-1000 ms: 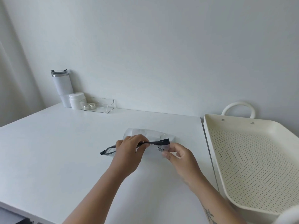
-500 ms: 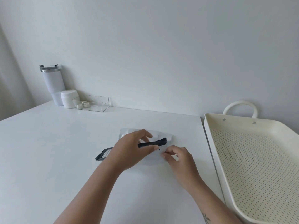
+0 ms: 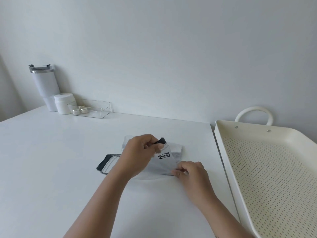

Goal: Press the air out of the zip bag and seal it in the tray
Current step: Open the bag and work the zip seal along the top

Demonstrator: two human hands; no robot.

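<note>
On the white worktop (image 3: pixel 51 169), the left hand (image 3: pixel 137 157) has its fingers clamped on the zip bag (image 3: pixel 163 164) by its dark strip, the right hand (image 3: pixel 192 174) pinches its 4 o'clock corner, and the perforated tray (image 3: pixel 267 169) sits empty at 3 o'clock.

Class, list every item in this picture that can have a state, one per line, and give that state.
zip bag: on the table, not in the tray, black zip edge partly lifted
left hand: pinching the zip edge
right hand: pinching the bag's near corner
tray: holds nothing visible
tumbler: upright, lid on
white jar: upright, capped
clear box: open-topped, two small items inside
</note>
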